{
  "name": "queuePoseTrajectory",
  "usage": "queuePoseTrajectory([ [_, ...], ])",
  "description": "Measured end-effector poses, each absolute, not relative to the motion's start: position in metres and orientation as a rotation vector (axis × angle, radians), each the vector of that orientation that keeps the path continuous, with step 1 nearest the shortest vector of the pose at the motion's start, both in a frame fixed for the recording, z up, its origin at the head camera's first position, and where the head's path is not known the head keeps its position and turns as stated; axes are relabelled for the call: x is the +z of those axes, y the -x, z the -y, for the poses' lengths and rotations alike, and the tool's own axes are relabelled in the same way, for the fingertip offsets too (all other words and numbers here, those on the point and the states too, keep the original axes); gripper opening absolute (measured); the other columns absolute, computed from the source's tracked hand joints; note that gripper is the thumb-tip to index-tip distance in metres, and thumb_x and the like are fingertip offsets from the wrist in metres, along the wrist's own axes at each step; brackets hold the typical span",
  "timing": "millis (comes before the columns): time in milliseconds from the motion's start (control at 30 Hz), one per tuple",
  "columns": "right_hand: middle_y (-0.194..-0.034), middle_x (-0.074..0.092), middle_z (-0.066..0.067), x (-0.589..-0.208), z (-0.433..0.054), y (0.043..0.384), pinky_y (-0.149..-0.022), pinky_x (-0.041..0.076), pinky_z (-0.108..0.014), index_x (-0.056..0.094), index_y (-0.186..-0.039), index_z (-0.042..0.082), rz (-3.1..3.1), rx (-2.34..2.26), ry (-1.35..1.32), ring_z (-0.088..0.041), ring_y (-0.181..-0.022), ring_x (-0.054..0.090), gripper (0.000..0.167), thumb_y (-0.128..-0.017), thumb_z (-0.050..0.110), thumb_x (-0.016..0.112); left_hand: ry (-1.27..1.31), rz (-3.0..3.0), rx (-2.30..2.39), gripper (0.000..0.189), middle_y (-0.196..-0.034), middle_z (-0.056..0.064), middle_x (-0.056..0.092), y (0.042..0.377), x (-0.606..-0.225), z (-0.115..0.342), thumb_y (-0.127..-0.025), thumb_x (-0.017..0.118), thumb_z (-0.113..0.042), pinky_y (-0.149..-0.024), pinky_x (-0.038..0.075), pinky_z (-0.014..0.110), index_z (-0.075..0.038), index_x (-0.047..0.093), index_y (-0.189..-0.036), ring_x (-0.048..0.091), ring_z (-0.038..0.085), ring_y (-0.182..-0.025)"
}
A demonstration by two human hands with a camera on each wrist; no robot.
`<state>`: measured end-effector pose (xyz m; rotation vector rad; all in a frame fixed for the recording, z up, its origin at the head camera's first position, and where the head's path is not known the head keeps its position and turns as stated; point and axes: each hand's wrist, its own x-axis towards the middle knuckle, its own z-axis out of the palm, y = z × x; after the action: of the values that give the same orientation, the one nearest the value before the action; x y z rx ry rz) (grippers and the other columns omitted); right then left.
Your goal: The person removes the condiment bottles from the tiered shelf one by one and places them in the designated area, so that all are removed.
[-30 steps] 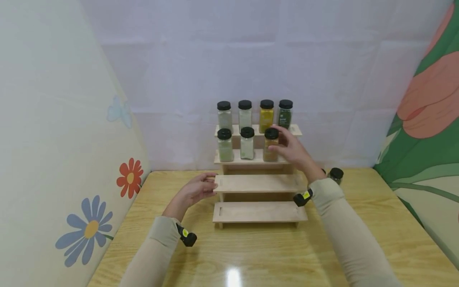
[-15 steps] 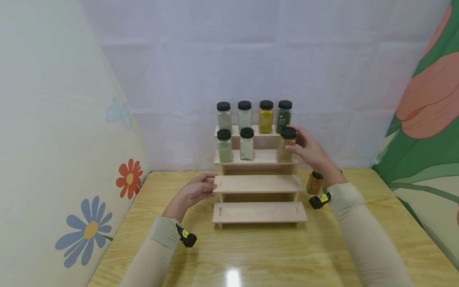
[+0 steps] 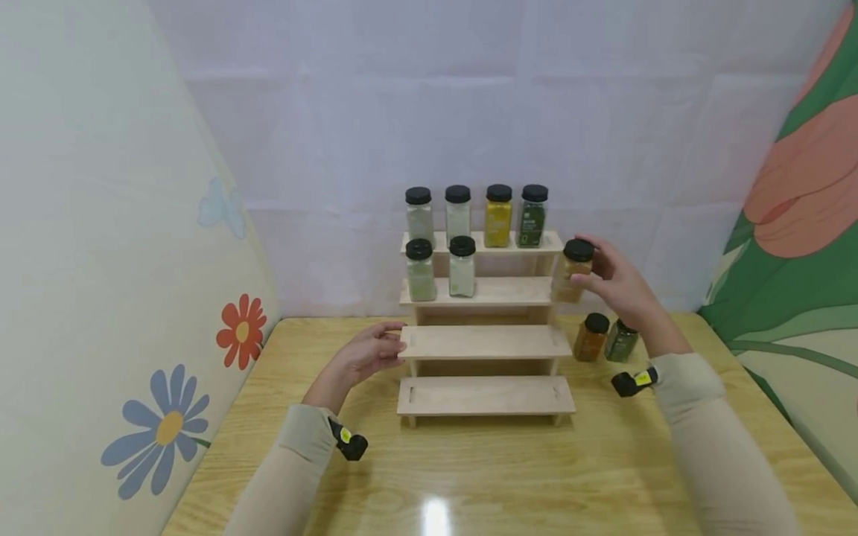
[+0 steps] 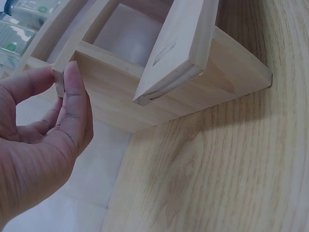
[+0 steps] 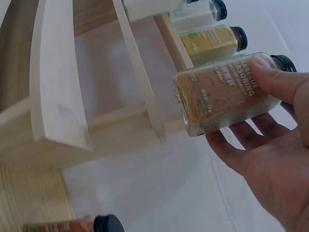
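My right hand (image 3: 620, 286) grips a barbecue seasoning jar (image 5: 222, 94) with a black lid, thumb on one side and fingers on the other. In the head view that jar is upright in the air, just off the right end of the second-highest shelf. With thumb and fingers, my left hand (image 3: 367, 353) pinches the left end of a lower shelf on the wooden spice rack (image 3: 485, 342); the left wrist view shows the pinched shelf corner (image 4: 60, 72). Two pale-filled jars (image 3: 462, 268) stand at the left of the second-highest shelf.
Along the top shelf stand several jars, among them a yellow one (image 3: 498, 217) and a dark green one (image 3: 532, 217). On the table (image 3: 469, 469), right of the rack, are an orange-brown jar (image 3: 591, 339) and a dark green-filled jar (image 3: 621, 342). A white cloth hangs behind.
My right hand has carried the barbecue seasoning jar rightward, from over the second-highest shelf to beyond its end. Two jars on the table have come into view. My left hand stays put.
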<state>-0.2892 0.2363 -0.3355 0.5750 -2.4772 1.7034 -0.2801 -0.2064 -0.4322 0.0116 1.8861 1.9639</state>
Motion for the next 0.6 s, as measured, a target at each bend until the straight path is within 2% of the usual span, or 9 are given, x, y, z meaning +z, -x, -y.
queuePoseTrajectory([
  [133,-0.147,0.046,-0.018,-0.339,-0.252,0.283,-0.093,0.049,-0.016,0.029,-0.16,0.02,2.493,1.669,-0.576,-0.012,-0.124,0.053,0.07,-0.1,0.019,0.065,-0.015,-1.874,1.967,0.063,-0.109,0.006,0.047,0.28,-0.432,0.207,-0.099,0.054,0.004,-0.077,0.058,0.024,0.003,0.026,-0.155,0.057,0.009,-0.08],
  [267,-0.141,0.05,-0.004,-0.344,-0.268,0.277,-0.089,0.048,-0.012,0.031,-0.16,0.021,2.484,1.634,-0.579,0.0,-0.117,0.053,0.068,-0.101,0.017,0.065,-0.014,-1.875,1.967,0.063,-0.11,0.006,0.047,0.28,-0.433,0.206,-0.099,0.055,0.004,-0.078,0.058,0.024,0.003,0.027,-0.155,0.057,0.01,-0.081],
  [400,-0.135,0.049,0.008,-0.348,-0.283,0.27,-0.09,0.048,-0.011,0.031,-0.159,0.021,2.444,1.657,-0.585,0.003,-0.118,0.05,0.067,-0.101,0.012,0.063,-0.009,-1.883,1.971,0.062,-0.11,0.006,0.046,0.28,-0.432,0.207,-0.099,0.056,0.004,-0.077,0.058,0.024,0.003,0.028,-0.154,0.058,0.01,-0.082],
  [600,-0.135,0.047,0.014,-0.351,-0.302,0.26,-0.091,0.045,-0.009,0.031,-0.16,0.021,2.403,1.732,-0.605,0.005,-0.12,0.047,0.067,-0.101,0.007,0.06,-0.003,-1.895,1.963,0.062,-0.113,0.007,0.046,0.281,-0.431,0.207,-0.099,0.056,0.004,-0.077,0.058,0.024,0.003,0.028,-0.155,0.058,0.011,-0.084],
])
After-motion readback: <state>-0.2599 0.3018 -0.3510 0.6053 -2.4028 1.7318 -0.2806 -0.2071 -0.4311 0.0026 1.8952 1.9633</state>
